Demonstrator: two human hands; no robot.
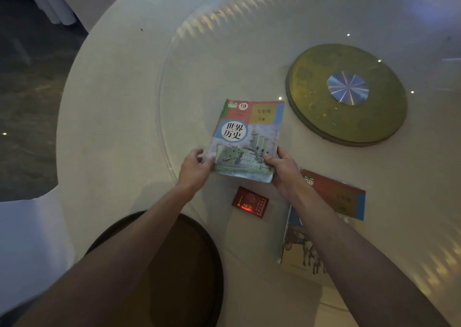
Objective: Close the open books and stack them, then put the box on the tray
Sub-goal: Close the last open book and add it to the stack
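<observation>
Both hands — left hand (pixel 194 164) and right hand (pixel 280 166) — are pinching the closed history book (pixel 247 137) by its near corners, likely for stacking on the second book (pixel 331 202).

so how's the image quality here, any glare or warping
Head view: dim, bluish light; ceiling lights glint off the glass turntable; wide-angle lens bows the table edge; the second book looks soft, while the held book stays readable.

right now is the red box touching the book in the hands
Apart. The head view shows bare table between the red box and the near edge of the closed book, which both hands hold farther out.
</observation>
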